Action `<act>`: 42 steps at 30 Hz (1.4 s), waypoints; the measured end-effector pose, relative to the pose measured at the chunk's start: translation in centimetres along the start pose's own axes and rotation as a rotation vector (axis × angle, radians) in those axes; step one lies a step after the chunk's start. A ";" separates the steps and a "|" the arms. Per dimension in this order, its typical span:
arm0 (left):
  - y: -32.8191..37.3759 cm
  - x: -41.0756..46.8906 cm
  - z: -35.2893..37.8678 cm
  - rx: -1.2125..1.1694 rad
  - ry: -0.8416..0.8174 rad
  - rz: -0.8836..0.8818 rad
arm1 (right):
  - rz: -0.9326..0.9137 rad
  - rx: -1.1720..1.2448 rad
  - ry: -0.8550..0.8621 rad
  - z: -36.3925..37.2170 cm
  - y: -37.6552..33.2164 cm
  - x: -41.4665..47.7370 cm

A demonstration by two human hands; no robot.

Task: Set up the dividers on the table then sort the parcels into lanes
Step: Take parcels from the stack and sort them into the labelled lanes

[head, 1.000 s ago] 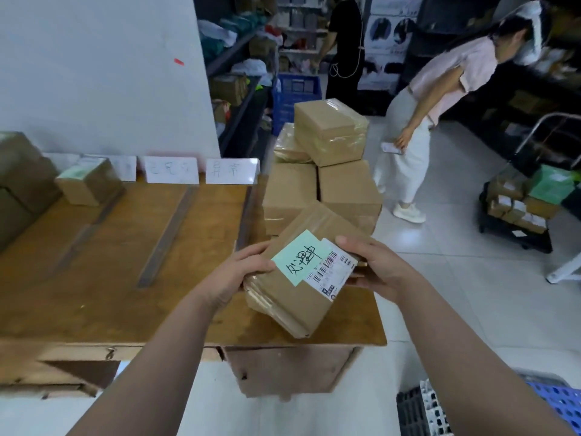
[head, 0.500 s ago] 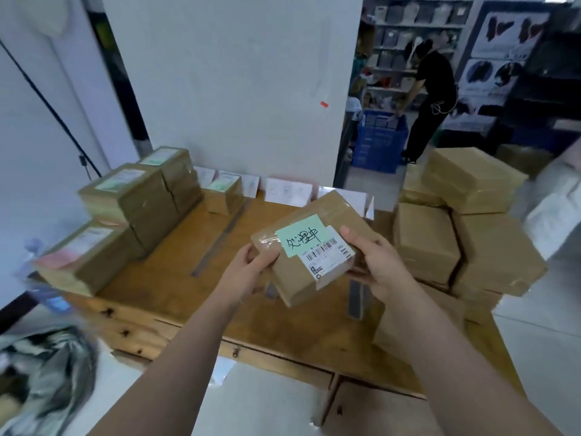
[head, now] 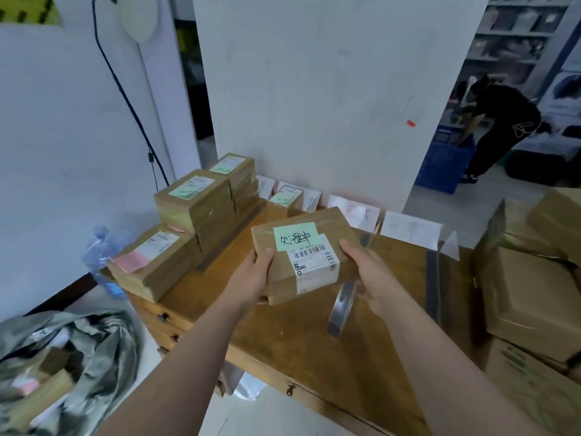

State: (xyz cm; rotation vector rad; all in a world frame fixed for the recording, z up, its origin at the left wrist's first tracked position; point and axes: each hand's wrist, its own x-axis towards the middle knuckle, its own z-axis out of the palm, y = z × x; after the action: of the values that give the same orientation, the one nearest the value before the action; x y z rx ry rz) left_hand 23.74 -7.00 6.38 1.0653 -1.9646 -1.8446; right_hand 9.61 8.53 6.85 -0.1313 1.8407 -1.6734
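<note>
Carried leftward from the desk's right edge over the past second, the parcel [head: 303, 256] now hangs above the middle of the desk [head: 283, 347], squared up so its green note [head: 297, 238] and barcode label [head: 314, 269] face upward. Both hands grasp it. The left hand [head: 253, 278] clasps the near-left corner with the thumb on top. The right hand [head: 369, 278] holds the right side, thumb over the edge and fingers beneath. The parcel touches nothing but the hands.

Setup looks finished. 3 dark dividers lie lengthwise on the desk: 1 [head: 232, 237] beside the left stacks, 1 [head: 341, 306] partly hidden below the held parcel, and 1 [head: 433, 284] further right. White lane cards [head: 412, 231] lean against the wall behind them.

Sorting appears under way but far from done. Stacked parcels [head: 195, 202] crowd the leftmost lane, several deep, and 1 small parcel [head: 284, 198] with a green note sits at the back of the next lane. Parcels show in only those 2 lanes. An unsorted pile [head: 528, 287] of brown parcels waits just beside the desk's right end, so many placements probably remain after this 1.

Beyond the desk, a water bottle [head: 100, 253] stands at left and a grey bag [head: 78, 347] slumps below it. A person in black [head: 503, 118] bends over a blue crate [head: 446, 165].
</note>
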 end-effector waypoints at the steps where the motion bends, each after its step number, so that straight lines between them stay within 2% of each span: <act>1: 0.3 0.9 -0.3 0.014 0.018 -0.002 | -0.002 -0.023 -0.008 0.4 -0.3 1.0; 11: 4.0 10.4 -2.8 0.093 0.186 0.088 | -0.042 -0.170 -0.011 4.7 -3.6 10.4; 18: 3.9 15.8 -5.8 0.081 0.177 0.042 | -0.071 -0.217 -0.038 8.7 -4.4 14.0; 22: 3.6 19.3 -8.0 0.151 0.206 0.000 | -0.044 -0.251 -0.016 11.5 -4.4 15.9; 29: 3.1 25.8 -11.2 0.233 0.026 -0.029 | 0.075 -0.327 0.099 16.0 -4.2 19.0; 35: 1.8 29.8 -12.3 0.241 -0.128 -0.044 | 0.166 -0.296 0.214 18.7 -3.1 20.8; 42: -0.3 32.1 -12.7 0.258 -0.233 -0.064 | 0.233 -0.280 0.315 21.0 -1.6 22.1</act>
State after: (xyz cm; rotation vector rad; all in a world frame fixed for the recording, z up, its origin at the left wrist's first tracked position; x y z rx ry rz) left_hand 9.22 -37.35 -1.24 1.0311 -2.3822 -1.8573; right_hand 2.36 -20.39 0.12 0.2359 2.2227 -1.3271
